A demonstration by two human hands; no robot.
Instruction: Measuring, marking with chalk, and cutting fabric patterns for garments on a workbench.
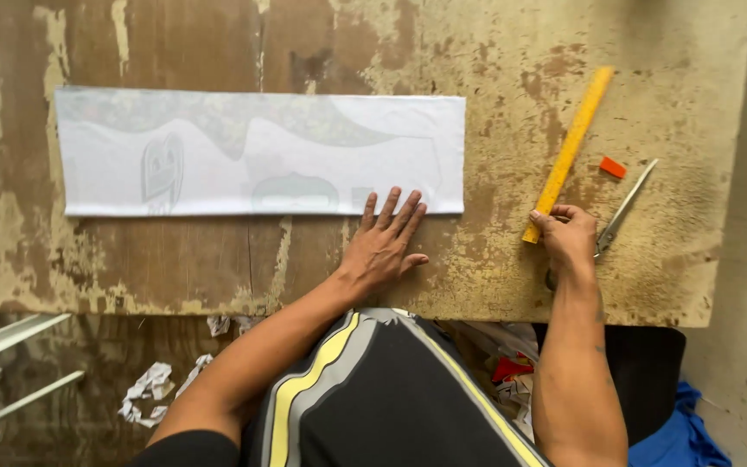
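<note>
One white paper sheet [261, 156] — long, faintly printed — lies flat along the far-left part of the counter [494, 52], its near-right corner pinned by the left hand [382, 246], fingers spread and flat, apparently to keep it from shifting. The right hand [568, 238] rests at the near end of one yellow ruler [568, 151], fingers curled onto its tip, seemingly to draw it closer. One pair of scissors [624, 212] lies just beside that hand; one small orange eraser [613, 167] sits between ruler and scissors. Crumpled paper scraps [144, 393] lie on the floor below.
</note>
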